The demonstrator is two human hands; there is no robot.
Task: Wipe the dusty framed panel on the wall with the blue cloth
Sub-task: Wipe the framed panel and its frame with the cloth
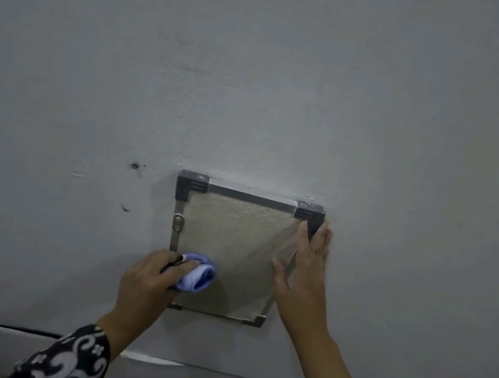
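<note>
Blue cloth (pixel 197 274), bunched in the clenched left hand (pixel 148 281), pressed the framed panel (pixel 230 252) low-left. The right hand (pixel 305 268) lay flat, gripping nothing, steadying its edge. Overlapping upward strokes would likely clean best.

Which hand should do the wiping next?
Left. The left hand grips the blue cloth against the panel; the right hand lies flat on its right edge, steadying it.
</note>
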